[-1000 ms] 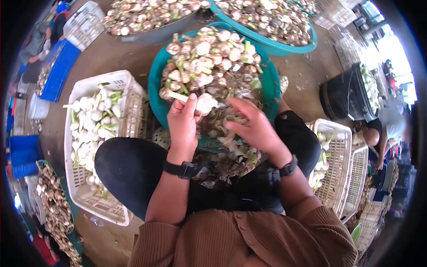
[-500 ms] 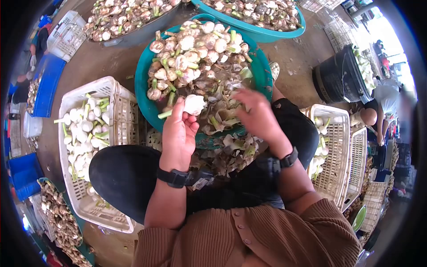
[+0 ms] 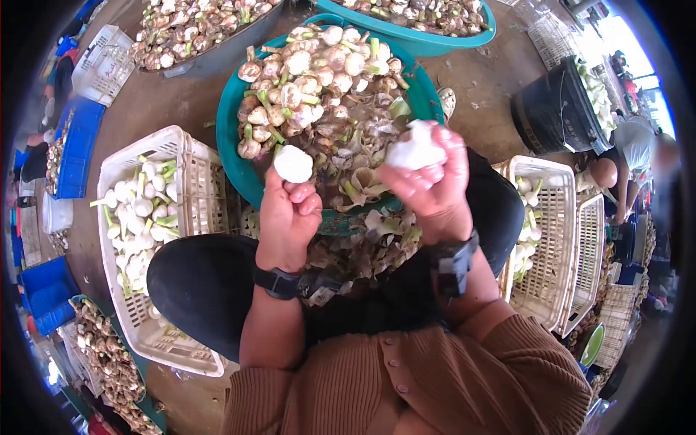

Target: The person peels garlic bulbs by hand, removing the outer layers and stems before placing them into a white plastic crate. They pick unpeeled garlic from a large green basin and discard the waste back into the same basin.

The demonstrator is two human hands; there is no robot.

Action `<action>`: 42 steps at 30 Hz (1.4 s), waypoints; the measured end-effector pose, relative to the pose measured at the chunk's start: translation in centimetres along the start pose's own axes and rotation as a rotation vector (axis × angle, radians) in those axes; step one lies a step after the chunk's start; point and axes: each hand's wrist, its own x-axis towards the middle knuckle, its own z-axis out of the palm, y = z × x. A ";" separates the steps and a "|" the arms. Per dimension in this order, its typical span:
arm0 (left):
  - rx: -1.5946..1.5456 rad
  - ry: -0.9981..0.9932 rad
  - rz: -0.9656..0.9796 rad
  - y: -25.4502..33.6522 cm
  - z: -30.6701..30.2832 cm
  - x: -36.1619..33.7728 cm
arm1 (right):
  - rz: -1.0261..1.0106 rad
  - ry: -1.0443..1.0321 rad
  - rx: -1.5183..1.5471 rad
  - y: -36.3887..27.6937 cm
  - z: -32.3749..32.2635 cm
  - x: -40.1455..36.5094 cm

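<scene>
My left hand [image 3: 288, 210] is closed around a white garlic bulb [image 3: 293, 164], held over the near side of the green basin [image 3: 228, 148]. To its right my raised right hand [image 3: 438, 181] grips a white, blurred clump that looks like peeled garlic skin [image 3: 418, 146]. Behind both hands, the basin holds a heap of unpeeled garlic bulbs [image 3: 337, 61], stained brown. Loose brown peelings [image 3: 359, 156] lie in its nearer part, and more skins [image 3: 370, 250] are piled below its near rim.
A white crate [image 3: 185, 181] of clean garlic stands at left; another crate [image 3: 547, 246] with garlic is at right. A black bucket [image 3: 551, 112] stands beyond it, near a crouching person [image 3: 634, 156]. Two garlic-filled tubs, one blue-green [image 3: 435, 45], stand at the back.
My right hand has risen from over the peelings and turned, now with the white clump in it. The bulb in my left hand has moved slightly left and looks smoother.
</scene>
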 end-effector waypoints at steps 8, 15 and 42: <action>-0.173 -0.491 0.619 9.7 -2.2 -7.7 | 0.497 -0.166 -2.434 1.0 -9.0 0.3; -0.048 -0.308 0.678 7.6 0.7 -6.4 | 0.289 -0.633 -2.695 10.7 -17.5 8.8; 0.942 -0.003 0.359 -2.9 -3.1 3.9 | 0.178 0.042 -2.140 4.4 -7.1 -0.7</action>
